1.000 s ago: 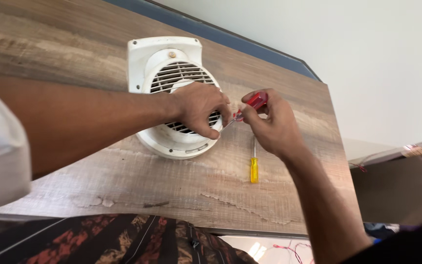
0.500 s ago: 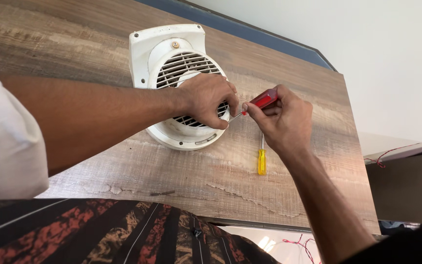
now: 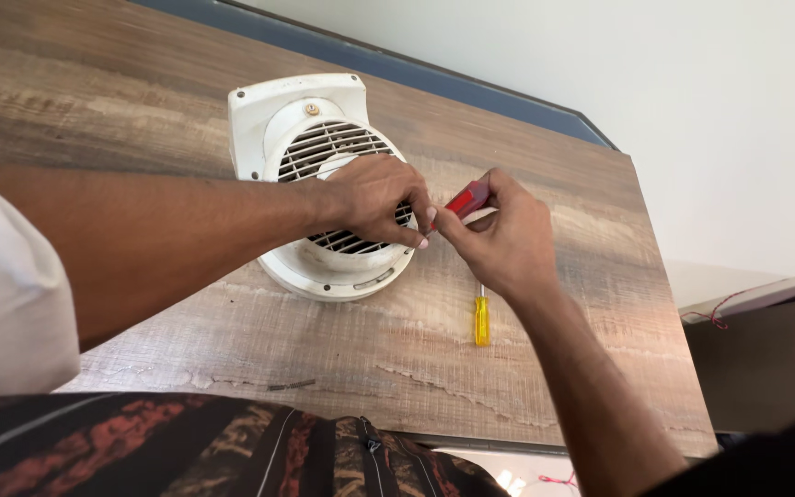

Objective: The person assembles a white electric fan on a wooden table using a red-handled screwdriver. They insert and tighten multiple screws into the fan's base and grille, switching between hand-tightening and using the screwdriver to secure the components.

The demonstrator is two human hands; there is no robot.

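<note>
A white plastic exhaust fan (image 3: pixel 296 120) with a round slatted grille lies on the wooden table (image 3: pixel 545 368). My left hand (image 3: pixel 374 198) rests on the grille and grips its right rim. My right hand (image 3: pixel 503 239) holds a small red-handled screwdriver (image 3: pixel 465 199), its tip pointing at the fan's right edge beside my left fingertips. The tip itself is hidden between the two hands.
A yellow-handled screwdriver (image 3: pixel 480 319) lies on the table just below my right hand. A small dark screw-like piece (image 3: pixel 292 385) lies near the table's front edge. A white wall rises behind the table, and a shelf with red wires (image 3: pixel 720 308) stands at the right.
My right hand with the red screwdriver has moved closer to the fan's edge, so the handle now sits nearer my left fingers. The left hand stays on the grille.
</note>
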